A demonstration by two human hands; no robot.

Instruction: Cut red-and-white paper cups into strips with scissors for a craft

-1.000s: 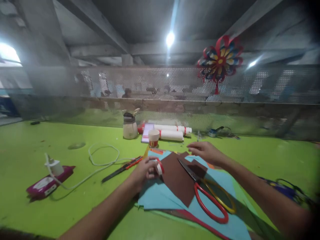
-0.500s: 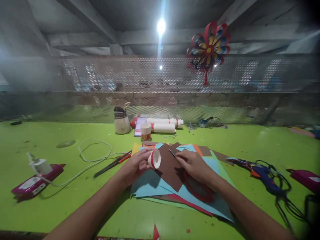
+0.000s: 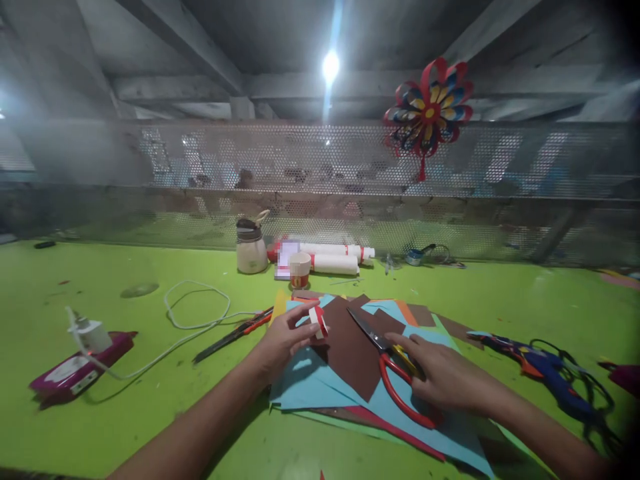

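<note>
My left hand (image 3: pixel 293 330) pinches a small white and red paper cup piece (image 3: pixel 318 321) between thumb and fingers, above the papers. Red-handled scissors (image 3: pixel 373 333) lie on brown paper (image 3: pixel 345 347), blades pointing away to the left. Beside their handles, my right hand (image 3: pixel 440 370) has its fingers curled round a slim yellow object (image 3: pixel 406 358); the hand covers much of it, so its kind is unclear. Under both hands spreads a pile of coloured sheets, with light blue paper (image 3: pixel 310 383) near the front.
A paper cup (image 3: pixel 300 270) stands behind the pile, near a bottle (image 3: pixel 251 250) and white rolls (image 3: pixel 335 264). Another pair of scissors (image 3: pixel 233 335), a white cable (image 3: pixel 175 347) and a purple power strip (image 3: pixel 83 367) lie left. A blue glue gun (image 3: pixel 545 373) lies right.
My right hand has drawn back to the right, uncovering the scissors and showing the yellow object. My left hand has turned the cup piece. The whole view has shifted slightly.
</note>
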